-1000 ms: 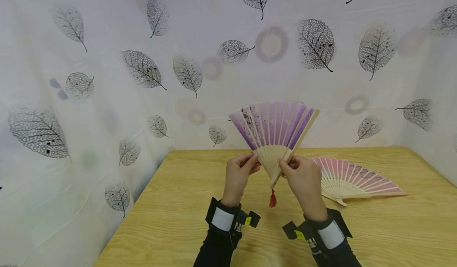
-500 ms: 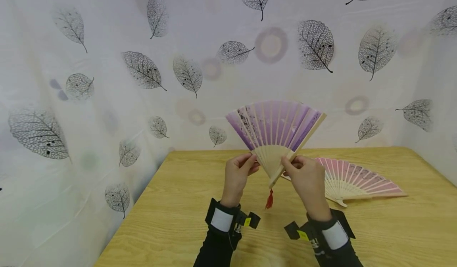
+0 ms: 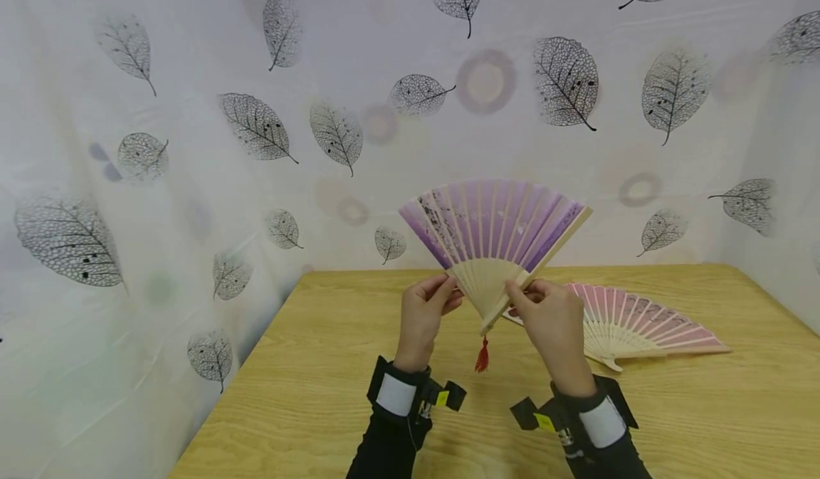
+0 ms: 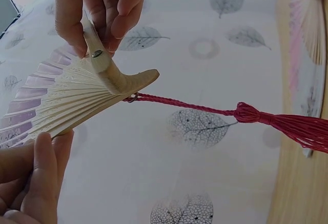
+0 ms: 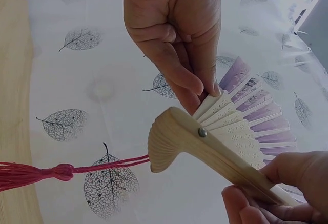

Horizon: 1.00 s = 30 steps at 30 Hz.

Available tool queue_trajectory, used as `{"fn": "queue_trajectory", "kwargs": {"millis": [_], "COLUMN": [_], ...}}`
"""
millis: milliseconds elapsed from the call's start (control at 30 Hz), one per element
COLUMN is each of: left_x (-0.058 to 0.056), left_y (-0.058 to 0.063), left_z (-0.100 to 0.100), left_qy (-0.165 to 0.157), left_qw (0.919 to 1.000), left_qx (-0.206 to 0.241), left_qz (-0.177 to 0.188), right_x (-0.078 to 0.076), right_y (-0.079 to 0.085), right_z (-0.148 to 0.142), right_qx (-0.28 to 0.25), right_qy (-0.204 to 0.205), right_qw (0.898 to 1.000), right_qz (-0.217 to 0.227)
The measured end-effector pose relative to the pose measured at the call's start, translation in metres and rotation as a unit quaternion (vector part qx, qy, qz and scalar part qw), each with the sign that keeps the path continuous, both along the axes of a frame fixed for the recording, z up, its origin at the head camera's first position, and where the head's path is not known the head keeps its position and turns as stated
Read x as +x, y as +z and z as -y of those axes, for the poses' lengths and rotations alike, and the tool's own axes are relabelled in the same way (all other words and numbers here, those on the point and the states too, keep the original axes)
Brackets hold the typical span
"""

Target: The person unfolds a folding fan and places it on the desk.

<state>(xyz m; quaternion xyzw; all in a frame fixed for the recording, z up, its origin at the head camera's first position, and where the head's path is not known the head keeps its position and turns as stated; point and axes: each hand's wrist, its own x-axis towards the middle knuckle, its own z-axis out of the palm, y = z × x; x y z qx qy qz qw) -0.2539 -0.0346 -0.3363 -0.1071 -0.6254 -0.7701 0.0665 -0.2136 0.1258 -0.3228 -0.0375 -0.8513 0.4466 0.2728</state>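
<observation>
A purple folding fan with pale wooden ribs is spread upright above the table, its pivot end down. My left hand pinches its left edge rib between thumb and fingers. The thick right guard stick is gripped by my right hand. From the pivot end hangs a red tassel. In the left wrist view the metal rivet and the red tassel cord show close up. The right wrist view shows the cut-out pattern of the ribs beside the guard stick.
A second fan, pink, lies spread on the wooden table to the right, partly hidden behind my right hand. A pale leaf-printed sheet hangs behind and to the left of the table.
The purple fan has spread wider. My right hand has shifted slightly right with the guard stick, while the left hand has moved only slightly left. The pink fan stays put.
</observation>
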Motion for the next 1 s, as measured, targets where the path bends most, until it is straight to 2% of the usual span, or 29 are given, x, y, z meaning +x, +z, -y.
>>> {"fn": "queue_trajectory", "kwargs": {"millis": [333, 600, 800, 1000], "left_x": [0.0015, 0.0019, 0.0024, 0.0024], "left_y": [0.0018, 0.0023, 0.0021, 0.0029], "left_z": [0.0009, 0.0015, 0.0008, 0.0000], "left_qy": [0.002, 0.004, 0.002, 0.014], "left_qw": [1.0000, 0.9999, 0.9994, 0.9987], "left_qx": [0.007, 0.015, 0.034, 0.050], "left_qz": [0.000, 0.003, -0.002, 0.002], "right_x": [0.0000, 0.0001, 0.0002, 0.0001], "right_y": [-0.0009, -0.0007, -0.0004, 0.0006], "right_z": [-0.0008, -0.0020, -0.0027, -0.0030], "right_qx": [-0.009, -0.010, -0.029, -0.040], "right_qy": [-0.012, -0.002, -0.006, -0.003], "right_qw": [1.000, 1.000, 1.000, 0.999], "right_qz": [-0.003, -0.001, 0.005, 0.007]}}
